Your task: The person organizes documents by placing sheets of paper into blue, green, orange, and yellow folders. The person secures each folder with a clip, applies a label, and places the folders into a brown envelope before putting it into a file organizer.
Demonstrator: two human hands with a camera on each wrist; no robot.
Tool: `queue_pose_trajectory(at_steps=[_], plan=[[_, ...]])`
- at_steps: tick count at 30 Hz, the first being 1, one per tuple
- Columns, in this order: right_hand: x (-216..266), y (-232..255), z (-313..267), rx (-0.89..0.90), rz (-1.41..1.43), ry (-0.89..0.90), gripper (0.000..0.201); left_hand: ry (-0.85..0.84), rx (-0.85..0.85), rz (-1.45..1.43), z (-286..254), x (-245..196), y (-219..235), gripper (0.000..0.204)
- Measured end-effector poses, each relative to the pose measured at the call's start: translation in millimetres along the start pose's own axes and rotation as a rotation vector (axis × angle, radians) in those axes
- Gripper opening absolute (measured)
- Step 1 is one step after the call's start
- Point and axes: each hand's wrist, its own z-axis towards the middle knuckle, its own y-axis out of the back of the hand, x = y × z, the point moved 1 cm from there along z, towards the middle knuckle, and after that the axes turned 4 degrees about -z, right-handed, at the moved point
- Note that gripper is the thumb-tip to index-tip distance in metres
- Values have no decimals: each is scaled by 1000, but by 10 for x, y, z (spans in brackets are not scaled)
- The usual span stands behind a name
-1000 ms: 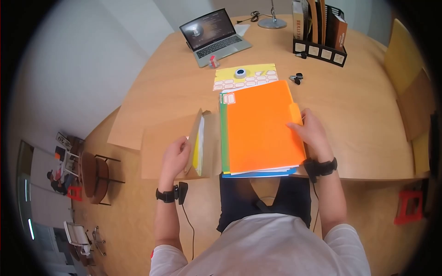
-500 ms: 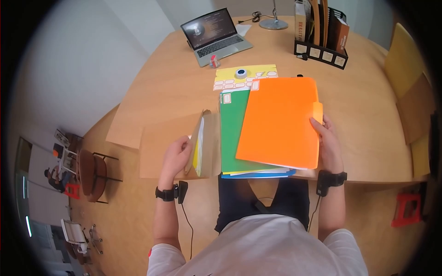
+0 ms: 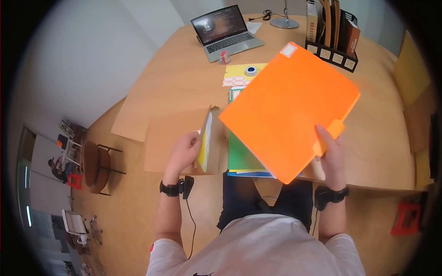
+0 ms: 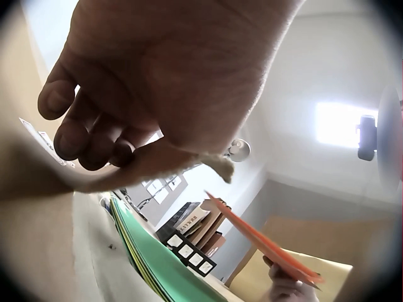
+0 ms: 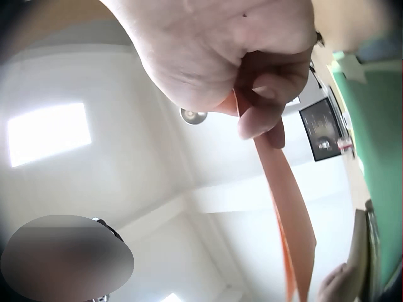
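In the head view my right hand [image 3: 332,157] pinches an orange file folder [image 3: 290,110] by its tabbed edge, thumb on top. The folder is lifted and tilted over a stack topped by a green folder [image 3: 241,154]; a small white label sits at its far corner. From the right wrist, the orange folder [image 5: 286,201] shows nearly edge-on between thumb and fingers. My left hand [image 3: 185,149] holds up the cover of a brown kraft folder [image 3: 172,138] that has white and yellow papers [image 3: 206,142] inside. In the left wrist view its fingers [image 4: 70,139] curl over the brown edge.
Behind the stack lies a yellow sheet with labels [image 3: 235,76] and a round roll of tape [image 3: 251,70]. A small red-and-clear item [image 3: 224,57] is by the laptop [image 3: 225,37]. A black file rack [image 3: 331,57] with books stands back right, near a lamp base [image 3: 284,23].
My right hand has drawn the orange folder rightward off the stack, then raised and turned it, exposing the green folder. The left hand stays at the brown folder's cover.
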Motion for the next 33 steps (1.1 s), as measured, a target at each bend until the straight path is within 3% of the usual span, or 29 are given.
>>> queue_pose_trajectory(at_steps=[7,15,21,28,30,33], plan=[[-347,-478,-80,204,-101,-224,22,0,-26,-105,-56,-172,79,27],[-571,-822,-112,408,-81,-321,30,6,-24,-125,-76,-187,68,27],[-688,-1128,-219,505,-29,-449,36,-41,6,-6,-82,-173,78,23],[-707,-1217,-198,500,-68,-466,36,-275,66,34,-465,-328,58,4],[-675,-1226,-163,517,-76,-500,39,-334,142,145,-666,-398,71,6],[-747,-1273,-153,508,-32,-521,38,-501,112,257,-785,-293,26,14]])
